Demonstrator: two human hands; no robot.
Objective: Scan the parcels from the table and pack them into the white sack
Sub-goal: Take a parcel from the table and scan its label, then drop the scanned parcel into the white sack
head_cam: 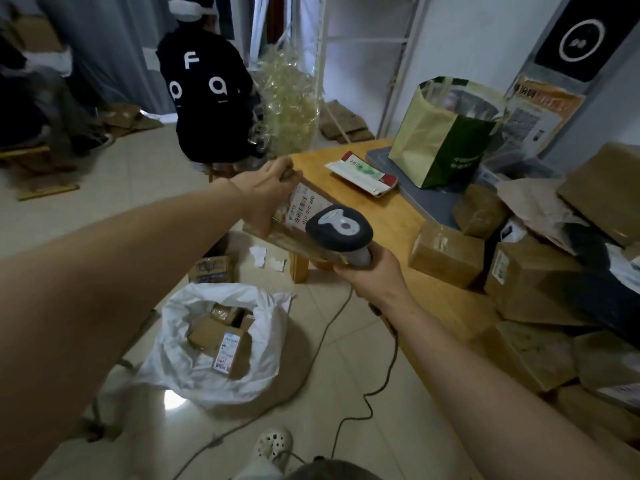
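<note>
My left hand (265,192) grips a flat brown cardboard parcel (296,223) by its far edge, holding it tilted in the air beside the wooden table (394,216). The parcel's white shipping label faces up. My right hand (370,277) holds a grey and black barcode scanner (341,230) by its handle, its head right over the label. On the floor below stands the open white sack (214,344) with several brown parcels inside. More brown parcels (446,252) are piled on the right part of the table.
A green and cream bag (440,133) and a white envelope (360,173) lie at the table's far end. The scanner's cable (360,400) trails across the tiled floor. A person in black (207,98) sits ahead with their back to me. A small box (211,268) lies by the table leg.
</note>
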